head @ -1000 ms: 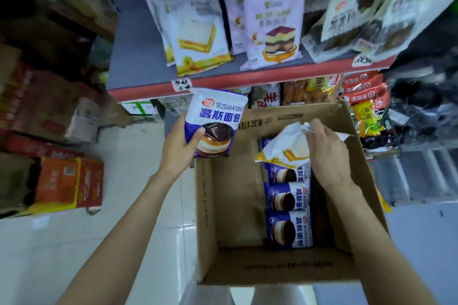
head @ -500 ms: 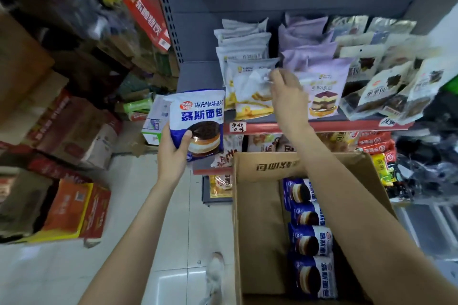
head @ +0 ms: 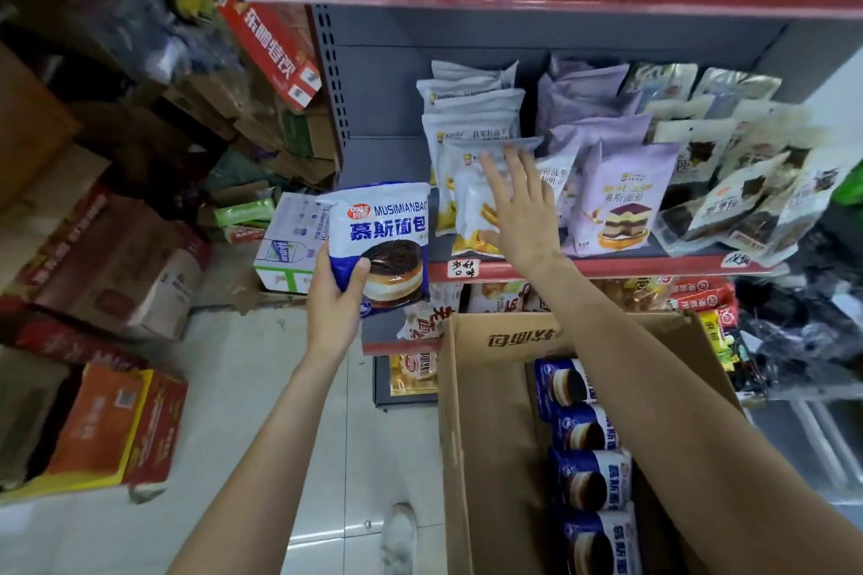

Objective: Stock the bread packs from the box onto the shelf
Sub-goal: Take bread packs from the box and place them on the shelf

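**Blue pack held up left of the shelf, other hand flat on a white pack**

Far left of the grey metal shelf with the red front edge (head: 607,268), orange and brown cardboard cartons (head: 116,425) are piled on the pale tiled floor (head: 261,392), with a white-and-green carton of bottled water (head: 289,247) just beside the shelf's left end.

Next comes the left hand (head: 334,294), raised beside that left end. Its fingers and thumb are curled round the lower left corner of a blue-and-white bread pack printed with a chocolate-topped cake (head: 387,243) — the pack is upright, in the air, not touching the shelf.

On the shelf itself stands a row of white-and-yellow bread packs (head: 471,117), leaning back one behind another. The right hand (head: 523,210) lies against the front pack of that row, fingers straight and spread, gripping nothing. To the right of it on the same shelf are lilac bread packs showing a layered cake (head: 621,201), then clear-and-white packs of dark cakes (head: 747,205).

Below the shelf and under the right forearm sits an open brown cardboard box (head: 485,434) — more blue-and-white bread packs of the same kind (head: 583,472) lie in a column along its right side.
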`<control>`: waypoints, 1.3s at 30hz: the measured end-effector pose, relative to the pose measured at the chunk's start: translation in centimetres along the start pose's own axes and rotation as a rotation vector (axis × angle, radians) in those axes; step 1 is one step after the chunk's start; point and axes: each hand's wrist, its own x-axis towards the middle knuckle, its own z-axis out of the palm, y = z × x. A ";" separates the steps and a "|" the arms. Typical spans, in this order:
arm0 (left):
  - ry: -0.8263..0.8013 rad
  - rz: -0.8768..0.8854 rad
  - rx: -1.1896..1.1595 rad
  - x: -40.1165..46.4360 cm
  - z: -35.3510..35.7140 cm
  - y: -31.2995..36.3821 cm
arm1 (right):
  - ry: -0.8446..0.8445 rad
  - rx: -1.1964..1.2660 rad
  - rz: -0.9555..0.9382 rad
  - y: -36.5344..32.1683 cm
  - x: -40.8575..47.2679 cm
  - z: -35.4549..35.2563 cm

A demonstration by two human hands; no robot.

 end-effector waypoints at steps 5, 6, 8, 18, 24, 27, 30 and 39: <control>-0.002 -0.057 -0.071 1.6 -0.2 0.4 | -0.037 0.042 -0.006 -0.5 0.5 -0.8; -0.003 -0.083 -0.111 2.0 -0.4 0.6 | -0.005 0.094 -0.003 -0.8 -0.1 -0.9; -0.002 -0.126 -0.179 2.8 -0.7 0.9 | 0.110 0.280 -0.003 -2.0 -1.5 -1.0; -0.002 -0.104 -0.173 9.1 -2.7 0.0 | -0.191 0.739 -0.008 -12.7 0.8 0.7; -0.211 0.117 0.186 15.5 -2.7 -0.4 | -0.002 0.779 0.101 -13.7 6.9 4.1; -0.166 0.223 0.358 19.2 -1.6 -0.8 | 0.160 0.654 0.089 -13.4 9.8 5.6; -0.144 0.297 0.379 23.1 0.4 -1.4 | 0.098 0.659 0.124 -12.9 12.7 7.7; -0.195 0.090 0.327 21.7 1.7 0.0 | -0.115 0.975 0.171 -12.4 11.9 8.3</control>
